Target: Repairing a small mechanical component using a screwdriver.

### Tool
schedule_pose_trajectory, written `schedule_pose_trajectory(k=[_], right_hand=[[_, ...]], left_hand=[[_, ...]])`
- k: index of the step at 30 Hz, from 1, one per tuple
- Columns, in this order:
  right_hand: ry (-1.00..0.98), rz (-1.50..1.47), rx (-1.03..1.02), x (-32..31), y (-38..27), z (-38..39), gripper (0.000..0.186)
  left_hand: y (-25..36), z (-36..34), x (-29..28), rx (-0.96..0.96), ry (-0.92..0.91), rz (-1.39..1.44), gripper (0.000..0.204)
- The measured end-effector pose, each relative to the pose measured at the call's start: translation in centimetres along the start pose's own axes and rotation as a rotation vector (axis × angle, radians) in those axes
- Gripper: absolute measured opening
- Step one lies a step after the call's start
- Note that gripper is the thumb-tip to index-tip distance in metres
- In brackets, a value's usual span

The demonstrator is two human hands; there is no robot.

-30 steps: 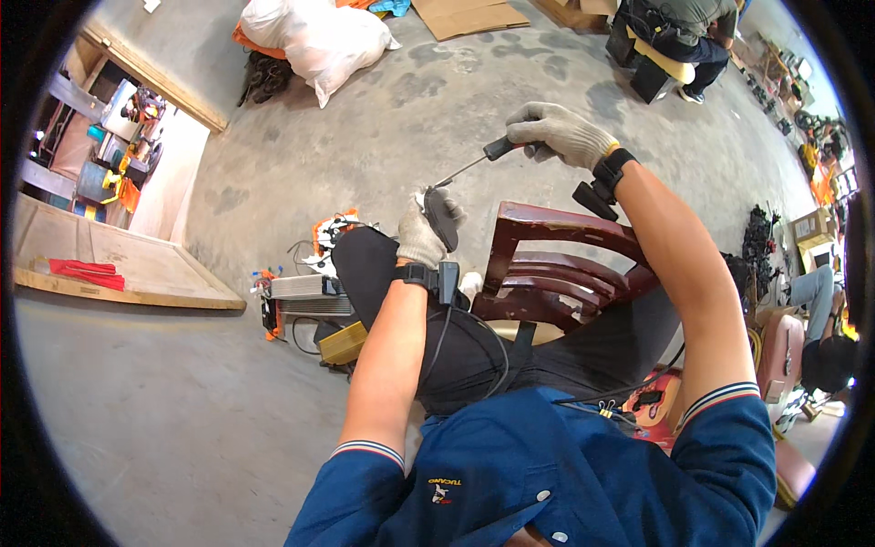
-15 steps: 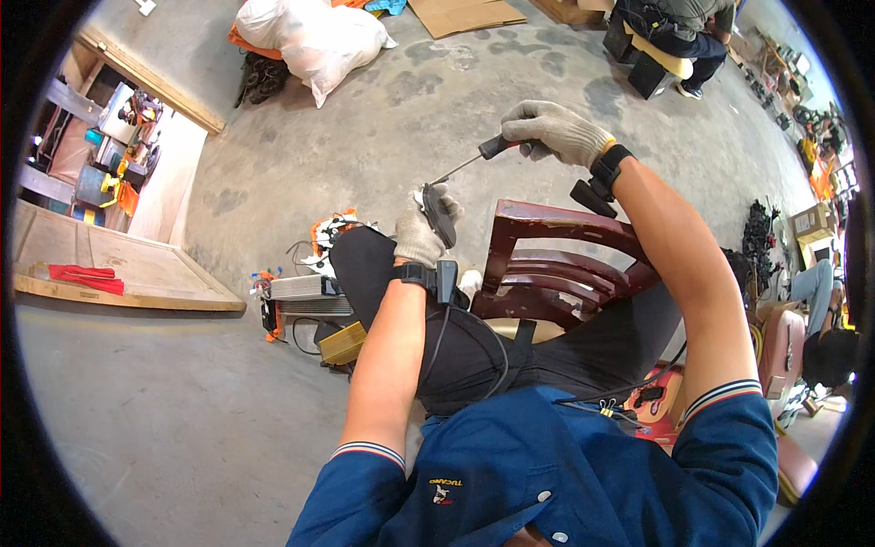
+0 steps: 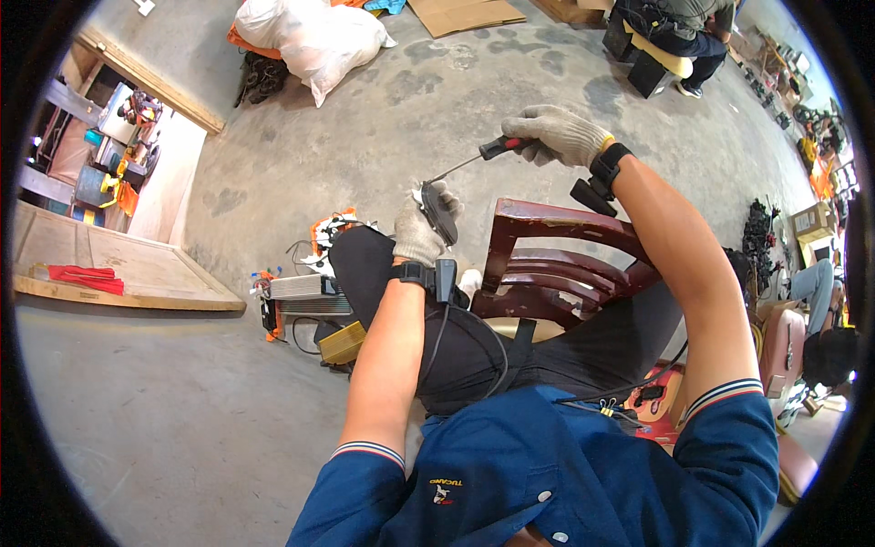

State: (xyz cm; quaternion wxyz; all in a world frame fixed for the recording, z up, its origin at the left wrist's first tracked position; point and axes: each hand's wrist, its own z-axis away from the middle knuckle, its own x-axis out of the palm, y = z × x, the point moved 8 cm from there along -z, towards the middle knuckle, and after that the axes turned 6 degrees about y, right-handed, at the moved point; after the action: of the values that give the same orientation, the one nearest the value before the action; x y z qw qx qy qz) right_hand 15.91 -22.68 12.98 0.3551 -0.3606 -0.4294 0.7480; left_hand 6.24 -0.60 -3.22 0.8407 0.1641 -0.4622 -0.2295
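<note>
In a pale work glove, my left hand (image 3: 417,232) is closed around a dark, flat, oblong part (image 3: 439,215) above my left knee. What kind of part it is I cannot make out. My right hand (image 3: 558,135), gloved too, grips the black and red handle of a screwdriver (image 3: 467,165). The thin metal shaft slants down to the left, and its tip meets the upper end of the dark part. Both wrists carry black straps with small boxes.
A dark red wooden chair back (image 3: 565,260) rises between my legs. Beside my left leg lie metal-finned devices (image 3: 305,290) with wires. White sacks (image 3: 314,41) and flat cardboard (image 3: 465,14) are on the floor ahead. Another person (image 3: 684,32) sits at the far right.
The fingers of my right hand have shifted slightly on the screwdriver handle, now more curled beneath it. The left hand and the dark part have hardly moved.
</note>
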Motion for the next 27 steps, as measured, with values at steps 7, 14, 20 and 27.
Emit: schedule_pose_trajectory(k=[7,14,20,27], right_hand=[[-0.008,-0.011,0.055,0.26,0.35,0.39,0.038],[-0.001,-0.021,0.048,0.29,0.3,0.24,0.039],[-0.001,-0.043,0.051,0.31,0.28,0.32,0.038],[-0.003,-0.044,0.048,0.36,0.36,0.14,0.038]], left_hand=[[-0.15,-0.1,0.48,-0.039,-0.062,0.082,0.05],[0.21,0.33,0.6,-0.016,-0.016,0.073,0.053],[0.22,0.55,0.72,-0.013,-0.011,0.079,0.053],[0.12,0.51,0.89,-0.027,-0.011,0.1,0.052]])
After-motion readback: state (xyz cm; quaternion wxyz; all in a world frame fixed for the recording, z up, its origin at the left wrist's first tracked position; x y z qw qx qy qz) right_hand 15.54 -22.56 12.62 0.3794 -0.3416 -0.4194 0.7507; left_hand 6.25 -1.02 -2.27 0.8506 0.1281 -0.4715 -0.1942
